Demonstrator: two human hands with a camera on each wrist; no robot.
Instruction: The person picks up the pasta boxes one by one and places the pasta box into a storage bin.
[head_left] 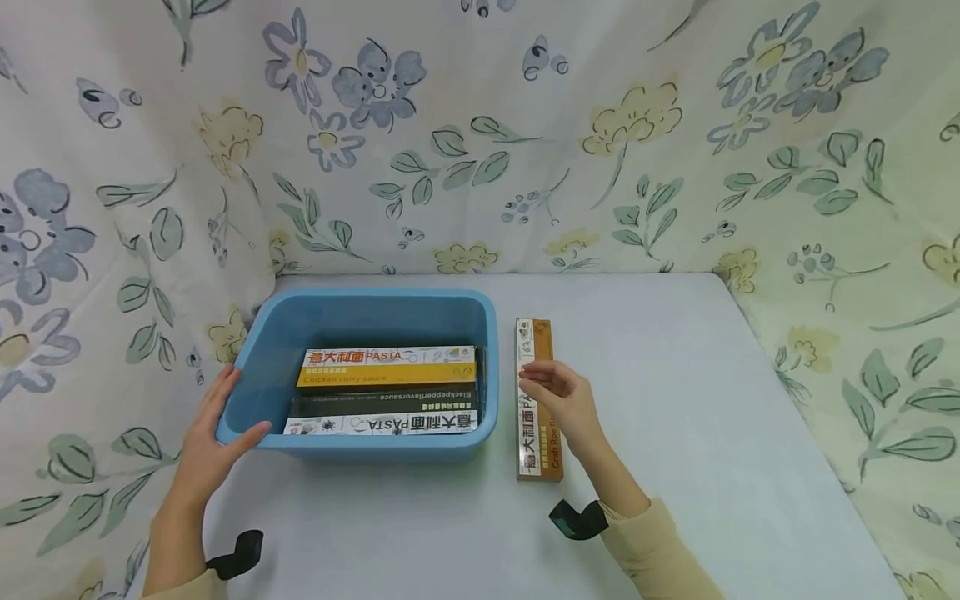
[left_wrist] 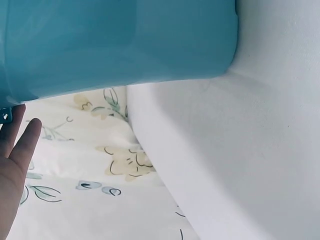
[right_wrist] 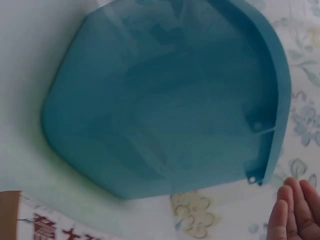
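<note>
A blue plastic bin (head_left: 375,293) stands on the left of the table. Inside lie a yellow-and-white chicken curry pasta box (head_left: 386,377) and a black-and-white black pepper pasta box (head_left: 386,406), side by side. My left hand (head_left: 204,450) spreads over the bin's front left corner, its thumb at the front rim; straight fingers (left_wrist: 30,137) show beside the rim in the left wrist view. Right of the bin, a brown-and-white crab roe pasta box (head_left: 529,450) lies lengthwise on the table. Over its middle is my right hand (head_left: 562,404), fingers loosely bent and holding nothing.
The white table (head_left: 660,350) extends to the right of the crab roe box. Flowered cloth (head_left: 480,142) hangs behind it and along both sides. A black strap piece (head_left: 579,520) sticks out at my right wrist, another (head_left: 236,556) at my left.
</note>
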